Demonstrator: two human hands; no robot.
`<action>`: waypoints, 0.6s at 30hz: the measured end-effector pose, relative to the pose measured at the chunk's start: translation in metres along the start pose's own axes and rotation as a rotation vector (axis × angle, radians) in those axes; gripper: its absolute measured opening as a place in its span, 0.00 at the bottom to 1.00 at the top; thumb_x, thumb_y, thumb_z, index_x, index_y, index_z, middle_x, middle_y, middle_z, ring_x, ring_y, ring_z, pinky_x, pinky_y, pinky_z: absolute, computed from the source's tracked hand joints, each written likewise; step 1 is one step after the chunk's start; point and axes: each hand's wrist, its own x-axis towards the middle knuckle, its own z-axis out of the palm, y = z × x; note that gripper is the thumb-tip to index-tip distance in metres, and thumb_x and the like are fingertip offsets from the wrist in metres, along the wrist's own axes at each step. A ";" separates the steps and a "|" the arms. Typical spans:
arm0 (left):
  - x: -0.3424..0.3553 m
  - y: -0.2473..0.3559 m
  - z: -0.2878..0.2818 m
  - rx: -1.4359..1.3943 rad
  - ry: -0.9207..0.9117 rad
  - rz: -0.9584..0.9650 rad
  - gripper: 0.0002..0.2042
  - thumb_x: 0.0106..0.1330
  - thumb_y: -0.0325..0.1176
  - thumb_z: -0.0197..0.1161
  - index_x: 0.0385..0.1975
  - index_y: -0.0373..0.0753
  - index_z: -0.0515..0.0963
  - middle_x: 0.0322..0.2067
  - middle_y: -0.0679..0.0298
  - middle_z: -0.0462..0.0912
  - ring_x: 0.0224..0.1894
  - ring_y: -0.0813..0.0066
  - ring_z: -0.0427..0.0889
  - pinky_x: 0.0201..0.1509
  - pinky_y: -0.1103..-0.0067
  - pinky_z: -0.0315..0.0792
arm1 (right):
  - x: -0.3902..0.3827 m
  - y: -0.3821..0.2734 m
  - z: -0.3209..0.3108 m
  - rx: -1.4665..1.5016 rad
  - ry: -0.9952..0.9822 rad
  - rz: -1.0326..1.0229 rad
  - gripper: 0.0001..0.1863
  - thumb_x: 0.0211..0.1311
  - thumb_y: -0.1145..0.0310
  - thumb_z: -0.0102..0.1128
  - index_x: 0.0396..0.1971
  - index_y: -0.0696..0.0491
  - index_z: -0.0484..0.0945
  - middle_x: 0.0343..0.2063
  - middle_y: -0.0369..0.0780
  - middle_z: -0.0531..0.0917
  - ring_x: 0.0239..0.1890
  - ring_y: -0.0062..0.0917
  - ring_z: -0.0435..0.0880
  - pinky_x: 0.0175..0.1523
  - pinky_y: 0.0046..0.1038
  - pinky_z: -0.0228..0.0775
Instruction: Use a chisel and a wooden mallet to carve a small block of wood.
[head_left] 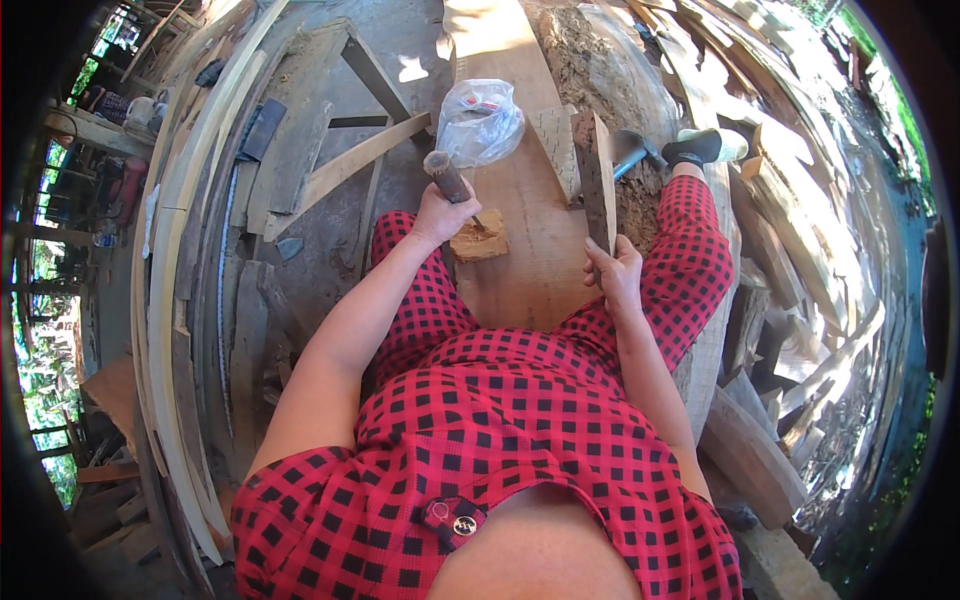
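My left hand (437, 213) grips a wooden-handled chisel (449, 177), its tip set against a small pale wood block (480, 240) that lies on a wide plank (530, 270) between my legs. My right hand (613, 270) holds a flat wooden club (596, 175) upright by its lower end, to the right of the block. I sit astride the plank in red-and-black checked clothes.
A clear plastic bag (480, 122) lies on the plank beyond the block. A hatchet head (630, 150) rests near my right foot (705, 146). Long bent wooden strips (170, 300) run along the left; stacked offcuts and planks (790, 300) fill the right.
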 end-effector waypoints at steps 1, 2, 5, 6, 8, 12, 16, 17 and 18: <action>0.000 -0.003 -0.001 0.001 0.002 -0.001 0.06 0.50 0.24 0.63 0.21 0.39 0.72 0.19 0.69 0.74 0.19 0.83 0.73 0.22 0.84 0.69 | 0.001 0.001 0.000 -0.002 -0.013 -0.005 0.12 0.56 0.68 0.65 0.26 0.56 0.70 0.16 0.35 0.73 0.12 0.15 0.70 0.16 0.17 0.62; -0.001 -0.001 -0.001 -0.003 -0.003 0.005 0.06 0.50 0.24 0.63 0.21 0.39 0.72 0.19 0.70 0.74 0.20 0.83 0.73 0.23 0.84 0.69 | 0.002 0.003 0.000 -0.003 -0.023 -0.009 0.12 0.55 0.68 0.65 0.26 0.56 0.70 0.16 0.35 0.73 0.12 0.15 0.70 0.16 0.17 0.62; -0.004 0.006 0.000 0.037 -0.023 0.030 0.06 0.49 0.24 0.64 0.21 0.39 0.72 0.19 0.71 0.73 0.21 0.84 0.73 0.25 0.84 0.68 | 0.004 0.008 0.000 -0.025 -0.028 -0.031 0.12 0.55 0.68 0.65 0.25 0.56 0.70 0.16 0.35 0.73 0.12 0.15 0.69 0.16 0.17 0.62; -0.005 0.008 0.000 0.082 -0.036 0.049 0.06 0.49 0.24 0.64 0.21 0.39 0.72 0.19 0.72 0.73 0.22 0.84 0.73 0.26 0.84 0.68 | 0.005 0.009 0.000 -0.026 -0.028 -0.031 0.12 0.55 0.68 0.65 0.25 0.56 0.70 0.16 0.35 0.73 0.12 0.15 0.69 0.16 0.17 0.62; -0.006 0.009 -0.002 0.068 -0.046 0.035 0.06 0.49 0.24 0.64 0.21 0.39 0.72 0.20 0.72 0.73 0.23 0.85 0.72 0.28 0.83 0.68 | 0.005 0.010 0.001 -0.046 -0.053 -0.013 0.12 0.55 0.67 0.66 0.25 0.56 0.70 0.16 0.34 0.73 0.13 0.14 0.69 0.16 0.17 0.61; 0.000 0.012 0.001 0.002 -0.104 -0.041 0.07 0.48 0.24 0.64 0.22 0.39 0.72 0.22 0.72 0.74 0.25 0.84 0.73 0.31 0.82 0.69 | -0.001 -0.004 -0.001 -0.111 -0.040 -0.035 0.12 0.54 0.67 0.66 0.26 0.56 0.70 0.16 0.34 0.73 0.14 0.14 0.70 0.16 0.17 0.61; -0.008 0.017 0.003 0.052 -0.111 -0.027 0.07 0.48 0.23 0.64 0.23 0.39 0.72 0.23 0.72 0.74 0.27 0.83 0.74 0.34 0.82 0.70 | -0.008 -0.048 0.015 -0.263 -0.139 -0.250 0.14 0.54 0.68 0.67 0.26 0.56 0.69 0.18 0.34 0.74 0.17 0.14 0.70 0.20 0.19 0.61; -0.008 0.014 0.005 0.020 -0.118 -0.059 0.07 0.48 0.23 0.64 0.23 0.39 0.71 0.23 0.72 0.74 0.27 0.83 0.74 0.35 0.82 0.70 | -0.013 -0.065 0.018 -0.286 -0.161 -0.347 0.14 0.53 0.68 0.68 0.26 0.57 0.69 0.18 0.34 0.74 0.17 0.15 0.70 0.21 0.21 0.62; -0.007 0.010 0.008 -0.014 -0.125 -0.090 0.08 0.48 0.23 0.64 0.23 0.39 0.71 0.24 0.72 0.74 0.28 0.83 0.74 0.36 0.81 0.70 | -0.018 -0.083 0.023 -0.292 -0.160 -0.347 0.14 0.53 0.68 0.68 0.26 0.57 0.69 0.18 0.34 0.74 0.17 0.15 0.70 0.21 0.21 0.62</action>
